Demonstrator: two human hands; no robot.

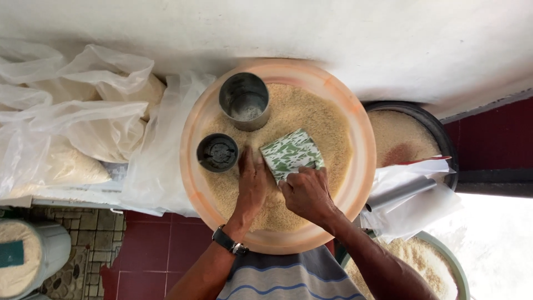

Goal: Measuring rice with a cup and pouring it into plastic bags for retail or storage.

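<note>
A green-and-white patterned cup (291,153) is lying tilted on its side in the rice (302,111), near the middle of a big round orange basin (355,119). Its open mouth is pointing toward 11 o'clock and its base toward 5 o'clock. The right hand (307,193) is gripping the cup at its lower end, at about 5 o'clock from the cup, with the fingers curled together and clamped on the rim of the base. The left hand (252,180) is lying flat on the rice at 8 o'clock from the cup, just beside it, with the fingers straight and close together, touching the cup's left side. A black wristwatch (229,241) is sitting on the left wrist.

At 11 o'clock from the cup, a tall grey metal can (245,101) is standing upright in the rice, with a little rice inside. At 9 o'clock, a smaller dark can (217,152) is standing near the basin's left rim, just beside the left fingertips.

Outside the basin, clear plastic bags (83,122) holding rice are lying at 9 o'clock. At 3 o'clock, a dark round tub (438,133) with rice is standing, and white paper with a grey tube (397,194) is lying at 4 o'clock. Another rice container (25,258) is standing at 8 o'clock on the tiled floor (150,250).
</note>
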